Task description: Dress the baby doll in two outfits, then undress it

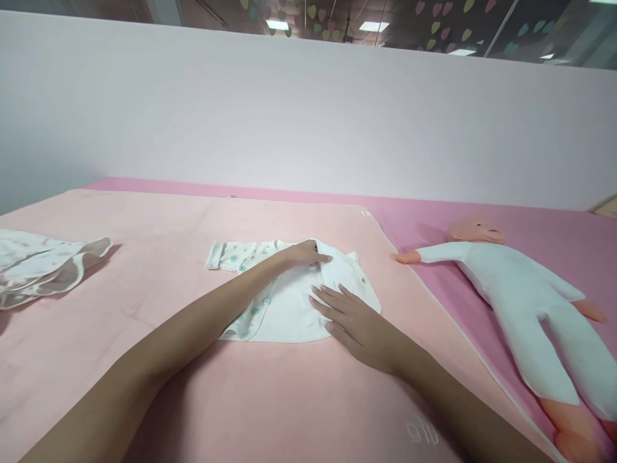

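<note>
A small white baby shirt (296,308) with green and brown prints lies spread on the pink blanket, its front partly folded open and the plain inside showing. My left hand (303,253) is at the neckline, fingers bent around the edge of the shirt's front panel, one digit stretched over the cloth. Part of those fingers is hidden by the fabric. Flat on the lower right of the shirt rests my right hand (359,326), its fingers spread and holding nothing. A folded-up sleeve extends to the left of the shirt.
A baby doll (506,283) in a white body lies on the pink mat (434,225) at the right. Another printed white garment (48,263) is at the far left on the light pink blanket (144,231). A white partition (308,116) rises behind.
</note>
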Motion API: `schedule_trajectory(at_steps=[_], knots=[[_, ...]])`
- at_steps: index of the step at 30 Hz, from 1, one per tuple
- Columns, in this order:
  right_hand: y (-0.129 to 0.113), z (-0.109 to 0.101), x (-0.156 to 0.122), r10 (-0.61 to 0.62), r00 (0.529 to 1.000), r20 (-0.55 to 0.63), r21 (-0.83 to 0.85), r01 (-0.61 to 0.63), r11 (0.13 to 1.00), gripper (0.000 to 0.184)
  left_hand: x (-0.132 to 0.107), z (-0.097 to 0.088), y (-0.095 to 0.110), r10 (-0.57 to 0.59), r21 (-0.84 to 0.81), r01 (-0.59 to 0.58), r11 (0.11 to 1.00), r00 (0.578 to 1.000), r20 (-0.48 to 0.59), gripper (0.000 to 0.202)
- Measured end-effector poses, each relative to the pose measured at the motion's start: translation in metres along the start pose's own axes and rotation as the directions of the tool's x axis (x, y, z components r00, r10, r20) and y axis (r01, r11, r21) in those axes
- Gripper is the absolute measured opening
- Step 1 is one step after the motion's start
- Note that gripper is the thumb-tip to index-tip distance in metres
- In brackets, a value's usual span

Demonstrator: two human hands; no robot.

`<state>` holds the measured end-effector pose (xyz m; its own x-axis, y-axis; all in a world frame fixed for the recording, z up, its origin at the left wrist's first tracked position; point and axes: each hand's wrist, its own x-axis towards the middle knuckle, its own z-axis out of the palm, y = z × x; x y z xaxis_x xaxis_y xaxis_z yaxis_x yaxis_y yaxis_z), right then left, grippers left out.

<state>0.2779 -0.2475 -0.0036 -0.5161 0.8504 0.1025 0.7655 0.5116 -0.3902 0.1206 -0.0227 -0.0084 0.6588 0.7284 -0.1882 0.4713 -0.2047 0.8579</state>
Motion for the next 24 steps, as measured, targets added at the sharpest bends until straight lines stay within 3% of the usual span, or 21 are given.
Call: schedule_trajectory(at_steps=[8,10,12,14,17,19,21,24], knots=[[-0.007,-0.003,-0.005,-0.033,0.998,0.050,0.078,0.029,0.997,0.058,0.000,0.007,0.000,-0.006,0.064,0.016,0.998,0.988,-0.153,0.031],[-0.006,-0.001,-0.004,-0.001,1.000,-0.008,0.087,0.002,0.996,0.058,-0.002,0.008,0.000,0.019,0.138,0.007,0.990,0.983,-0.185,0.029],[-0.002,0.001,-0.002,0.048,0.989,-0.141,0.073,-0.038,0.997,0.054,-0.006,0.005,0.003,0.053,0.249,-0.005,0.969,0.980,-0.190,0.032],[0.005,0.000,0.000,0.118,0.930,-0.348,0.038,-0.112,0.993,0.047,-0.012,0.000,0.009,0.068,0.409,0.009,0.912,0.982,-0.174,0.036],[0.021,-0.006,0.001,0.256,0.765,-0.591,0.014,-0.307,0.952,0.038,-0.021,-0.008,0.021,0.065,0.653,0.087,0.753,0.977,-0.205,0.038],[0.033,-0.010,-0.002,0.360,0.698,-0.619,0.025,-0.441,0.897,0.036,-0.025,-0.008,0.027,0.174,0.739,0.091,0.667,0.946,-0.274,0.035],[0.041,-0.013,-0.005,0.453,0.688,-0.567,0.030,-0.533,0.846,0.034,-0.024,-0.004,0.027,0.366,0.777,-0.006,0.629,0.885,-0.289,0.028],[0.041,-0.015,-0.006,0.528,0.698,-0.484,0.052,-0.580,0.813,0.036,-0.017,0.007,0.017,0.567,0.753,-0.285,0.594,0.812,-0.139,0.030]])
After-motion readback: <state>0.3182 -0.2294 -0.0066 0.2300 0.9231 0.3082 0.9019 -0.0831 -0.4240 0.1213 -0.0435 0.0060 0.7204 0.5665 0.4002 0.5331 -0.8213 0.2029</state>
